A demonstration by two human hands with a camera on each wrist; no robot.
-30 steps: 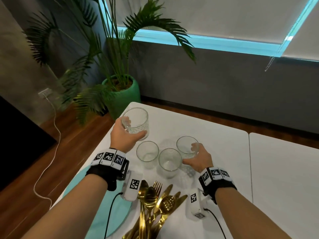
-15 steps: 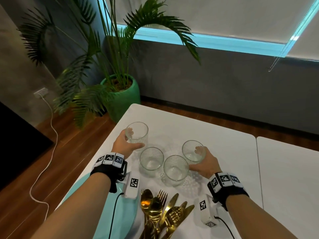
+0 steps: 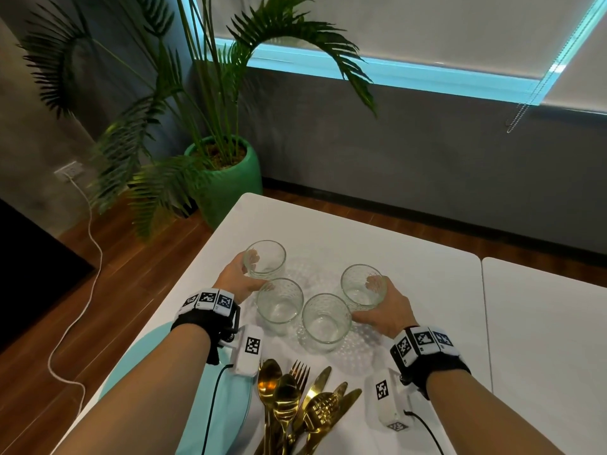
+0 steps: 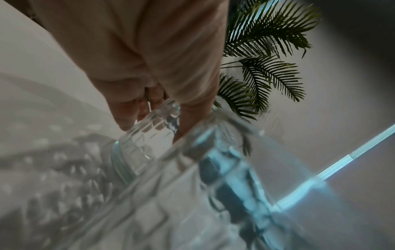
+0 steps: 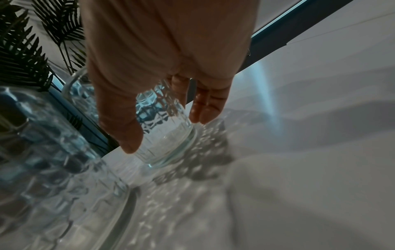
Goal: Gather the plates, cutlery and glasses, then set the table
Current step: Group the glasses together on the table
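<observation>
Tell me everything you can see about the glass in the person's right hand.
The glass is a short clear tumbler with a faceted, dimpled wall and a thick base, empty, upright. It stands on the white table, rightmost of four alike. The right hand wraps it from the near side: in the right wrist view the thumb presses one side, fingers the other. It sits close to the neighbouring glass; whether they touch is unclear.
</observation>
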